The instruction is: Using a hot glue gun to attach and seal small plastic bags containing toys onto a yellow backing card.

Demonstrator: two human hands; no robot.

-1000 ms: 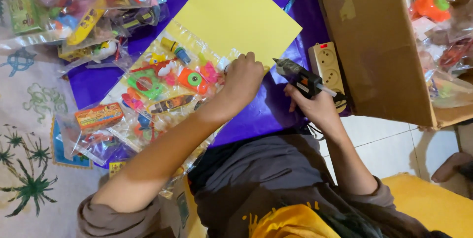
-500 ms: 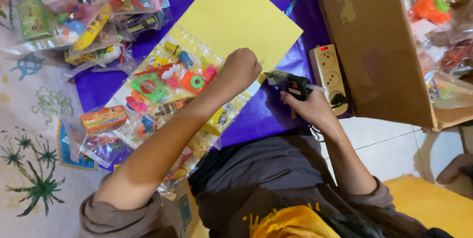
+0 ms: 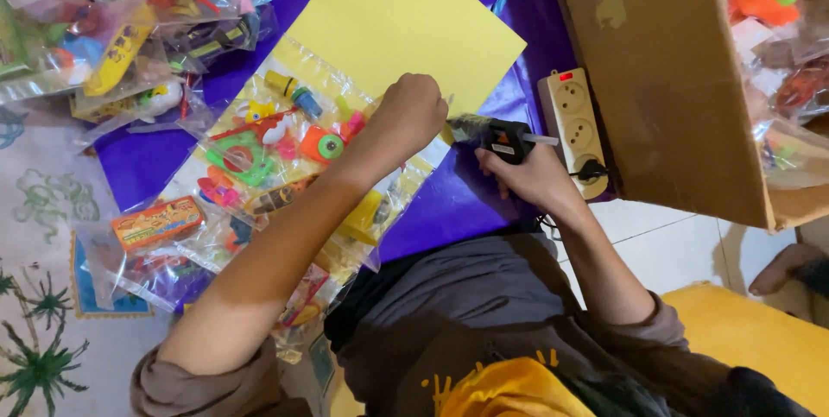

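Observation:
A yellow card sheet point(image 3: 406, 28) lies on purple wrapping paper point(image 3: 453, 201), with clear plastic bags of small colourful toys point(image 3: 276, 145) overlapping its near edge. My left hand point(image 3: 413, 113) is closed into a fist and presses down on the toy bags at the card's lower edge. My right hand point(image 3: 528, 177) grips a black glue gun point(image 3: 496, 134), its nozzle pointing left at the card's edge, close beside the left fist.
A white power strip point(image 3: 573, 119) with a red switch lies right of the glue gun, a plug in its lowest socket. A large cardboard box point(image 3: 665, 80) stands at right. More toy bags point(image 3: 112, 28) are piled at upper left. Another person's foot point(image 3: 781, 268) shows at far right.
My left hand closed into a fist and slid up-right to the card's edge. My right hand swung the glue gun's nozzle to the left, next to the fist.

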